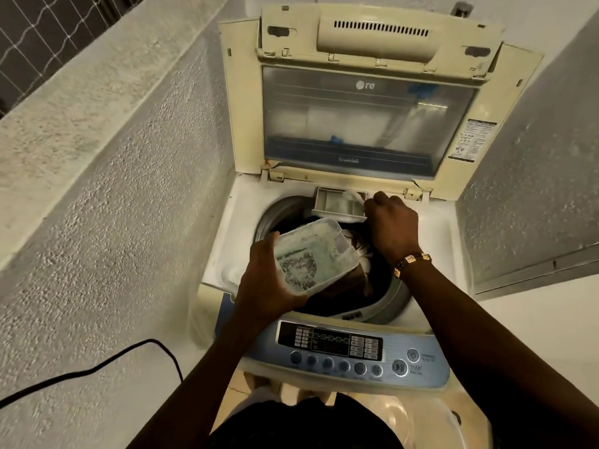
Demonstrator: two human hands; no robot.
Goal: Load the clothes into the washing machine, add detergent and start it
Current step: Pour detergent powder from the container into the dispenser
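Observation:
A top-loading washing machine stands before me with its lid raised. Dark and brown clothes fill the drum. My left hand grips a clear plastic tub of detergent powder and holds it tilted over the drum's left side. At the drum's back rim the detergent drawer is pulled out. My right hand reaches to it with curled fingers on a small white scoop at the drawer's right end; the fingertips are hidden.
The control panel with its buttons and the start/pause key lies at the machine's front edge. A rough plastered wall runs along the left, with a black cable trailing below it. A grey panel stands to the right.

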